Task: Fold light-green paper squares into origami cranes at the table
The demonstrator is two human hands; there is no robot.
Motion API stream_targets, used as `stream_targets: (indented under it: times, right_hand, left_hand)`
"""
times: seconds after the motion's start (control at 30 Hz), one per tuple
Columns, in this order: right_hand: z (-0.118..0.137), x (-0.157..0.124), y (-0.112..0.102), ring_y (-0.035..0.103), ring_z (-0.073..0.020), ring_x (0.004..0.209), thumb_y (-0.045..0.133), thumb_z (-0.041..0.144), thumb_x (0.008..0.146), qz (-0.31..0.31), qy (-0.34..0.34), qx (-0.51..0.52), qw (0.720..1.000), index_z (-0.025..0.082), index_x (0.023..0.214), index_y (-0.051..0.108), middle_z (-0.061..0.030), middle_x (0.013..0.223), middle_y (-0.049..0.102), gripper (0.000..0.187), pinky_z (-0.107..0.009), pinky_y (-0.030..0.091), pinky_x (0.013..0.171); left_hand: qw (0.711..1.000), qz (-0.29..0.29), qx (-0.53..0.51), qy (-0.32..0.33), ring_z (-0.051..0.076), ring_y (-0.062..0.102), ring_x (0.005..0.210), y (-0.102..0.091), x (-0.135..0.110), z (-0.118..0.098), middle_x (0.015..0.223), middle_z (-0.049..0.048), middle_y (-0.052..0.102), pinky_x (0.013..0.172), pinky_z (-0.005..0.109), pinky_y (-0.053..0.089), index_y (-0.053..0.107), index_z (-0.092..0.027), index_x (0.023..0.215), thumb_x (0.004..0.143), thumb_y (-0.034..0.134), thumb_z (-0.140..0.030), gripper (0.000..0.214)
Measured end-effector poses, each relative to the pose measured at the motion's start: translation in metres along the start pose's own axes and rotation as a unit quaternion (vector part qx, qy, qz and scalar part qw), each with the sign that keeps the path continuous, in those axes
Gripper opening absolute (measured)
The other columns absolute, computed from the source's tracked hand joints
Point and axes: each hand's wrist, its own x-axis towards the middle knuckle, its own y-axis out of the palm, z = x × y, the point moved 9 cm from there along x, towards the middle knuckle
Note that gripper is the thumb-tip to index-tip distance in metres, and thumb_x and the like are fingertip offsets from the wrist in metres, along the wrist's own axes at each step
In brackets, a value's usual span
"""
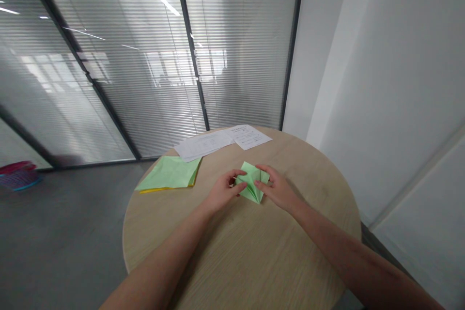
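A small piece of folded green paper [251,177], roughly square and turned on one corner, is held between my two hands above the round wooden table. My left hand [225,188] grips its left corner, thumb on top and the other fingers curled at the edge. On the opposite side, my right hand [278,188] pinches the right corner, its thumb resting on the front. Creases run down toward the lower corner. The undersides of the paper and some fingertips are hidden.
The round wooden table [232,252] bears a stack of green and yellow paper sheets [170,173] at the left. White printed sheets [207,144] lie near its far edge. A glass partition with blinds [240,58] stands behind, a white wall [399,82] at right, a basket [19,176] on the floor.
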Motion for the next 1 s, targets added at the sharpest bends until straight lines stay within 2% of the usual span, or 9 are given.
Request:
stream_targets:
  times: [0.1,0.2,0.87,1.0]
  right_hand:
    - [0.0013,-0.0008,0.0039,0.052,-0.0228,0.115,0.067,0.029,0.076,0.013,-0.012,-0.018,1.000,0.028,0.127,0.049,-0.0062,0.127,0.055,0.055,-0.040,0.042,0.098]
    - [-0.0008,-0.0011,0.0053,0.052,-0.0229,0.116,0.067,0.027,0.075,0.013,-0.008,-0.028,0.999,0.028,0.129,0.047,-0.0065,0.127,0.055,0.057,-0.041,0.041,0.099]
    - [0.0082,-0.0027,0.0035,0.049,-0.0225,0.121,0.065,0.018,0.073,-0.002,-0.034,-0.047,0.998,0.028,0.131,0.045,-0.0057,0.131,0.052,0.062,-0.042,0.038,0.104]
    - [0.0059,-0.0027,0.0042,0.050,-0.0219,0.120,0.058,0.013,0.074,-0.001,-0.024,-0.039,0.999,0.028,0.131,0.044,-0.0061,0.133,0.050,0.061,-0.039,0.044,0.098]
  left_hand:
    - [1.000,-0.004,0.020,0.015,0.015,0.058,0.072,-0.0015,0.0006,0.0007,0.092,0.0048,0.061,0.061,0.029,0.051,0.056,-0.016,0.115,0.079,0.063,-0.039,0.044]
    - [0.998,-0.009,0.045,0.032,0.015,0.058,0.073,-0.0025,0.0010,0.0006,0.098,0.0059,0.062,0.063,0.028,0.050,0.057,-0.018,0.116,0.079,0.063,-0.038,0.042]
    - [0.997,-0.013,0.067,0.048,0.015,0.058,0.075,-0.0027,-0.0001,-0.0027,0.099,0.0059,0.064,0.068,0.030,0.048,0.056,-0.019,0.117,0.078,0.063,-0.034,0.042]
    - [0.997,-0.009,0.064,0.042,0.015,0.058,0.074,-0.0016,-0.0004,-0.0027,0.097,0.0062,0.064,0.068,0.030,0.049,0.055,-0.018,0.120,0.078,0.064,-0.032,0.045]
